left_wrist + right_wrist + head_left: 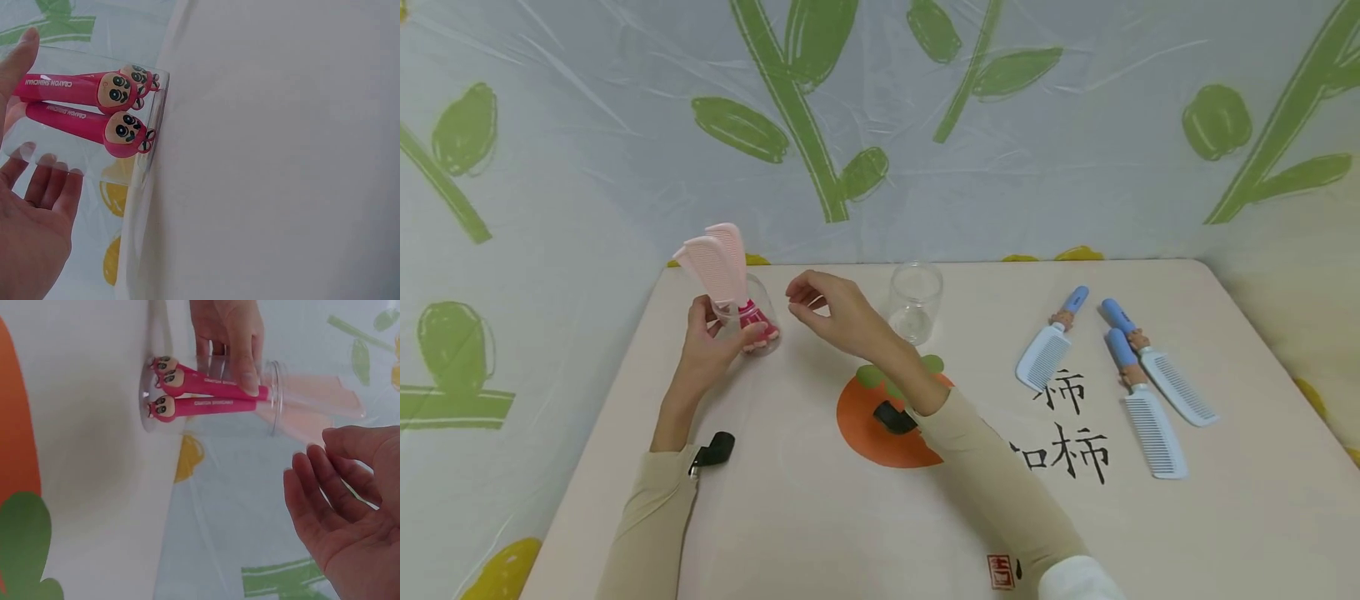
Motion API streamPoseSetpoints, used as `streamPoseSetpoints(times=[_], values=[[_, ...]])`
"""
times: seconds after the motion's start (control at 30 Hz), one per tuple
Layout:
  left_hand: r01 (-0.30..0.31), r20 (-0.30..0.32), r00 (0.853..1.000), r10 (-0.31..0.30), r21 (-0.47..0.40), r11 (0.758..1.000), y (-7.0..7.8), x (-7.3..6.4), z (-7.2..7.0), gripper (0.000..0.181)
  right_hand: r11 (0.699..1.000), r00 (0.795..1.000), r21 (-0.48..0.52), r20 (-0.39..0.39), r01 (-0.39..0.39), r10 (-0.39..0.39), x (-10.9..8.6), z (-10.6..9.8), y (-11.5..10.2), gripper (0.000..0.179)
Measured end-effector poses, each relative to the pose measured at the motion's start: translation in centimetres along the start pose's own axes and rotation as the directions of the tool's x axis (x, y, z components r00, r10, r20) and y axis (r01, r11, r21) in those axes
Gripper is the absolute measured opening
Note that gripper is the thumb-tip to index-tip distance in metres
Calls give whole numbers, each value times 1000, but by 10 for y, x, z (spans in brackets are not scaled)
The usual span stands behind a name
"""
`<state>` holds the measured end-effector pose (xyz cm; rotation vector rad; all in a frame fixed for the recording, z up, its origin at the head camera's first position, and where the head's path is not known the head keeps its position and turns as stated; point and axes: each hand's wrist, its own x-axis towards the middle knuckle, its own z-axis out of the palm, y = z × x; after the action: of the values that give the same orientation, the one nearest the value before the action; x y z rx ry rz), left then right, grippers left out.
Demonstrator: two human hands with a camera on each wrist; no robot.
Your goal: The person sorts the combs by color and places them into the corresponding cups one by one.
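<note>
At the table's back left, my left hand (706, 354) grips a clear cup (762, 293), thumb on one side and fingers on the other. Three pink combs (717, 271) stand in it, teeth ends up and leaning left out of the rim. Their dark pink handles (65, 122), with cartoon-face ends, rest at the cup's bottom in the left wrist view. My right hand (844, 315) hovers just right of the cup, its fingers loosely bent and holding nothing. In the right wrist view that hand (347, 500) is apart from the combs, near the cup's mouth.
A second clear cup (916, 304) stands behind my right forearm. Three light-blue combs, one nearest the cup (1045, 354), lie on the right of the table (790, 517). A patterned curtain (647, 167) borders the table's back and left.
</note>
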<state>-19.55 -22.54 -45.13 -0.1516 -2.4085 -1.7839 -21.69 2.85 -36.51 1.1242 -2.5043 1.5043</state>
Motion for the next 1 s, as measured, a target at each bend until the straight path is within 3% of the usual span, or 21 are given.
streamPoseSetpoints(times=[0.23, 0.47, 0.7, 1.0], values=[[2, 2, 1000, -2, 0, 1000, 0, 1, 3, 79, 999, 1000, -34, -6, 24, -24, -17, -6, 3, 13], [48, -10, 999, -48, 18, 999, 4, 0, 5, 83, 994, 996, -68, -29, 82, -84, -31, -11, 0, 12], [70, 6, 997, -71, 16, 997, 10, -4, 5, 80, 994, 996, -81, -45, 71, -75, -45, -15, 3, 12], [118, 56, 991, -125, 104, 987, 24, -7, -1, 72, 992, 994, -86, -55, 91, -96, -59, -21, 6, 13]])
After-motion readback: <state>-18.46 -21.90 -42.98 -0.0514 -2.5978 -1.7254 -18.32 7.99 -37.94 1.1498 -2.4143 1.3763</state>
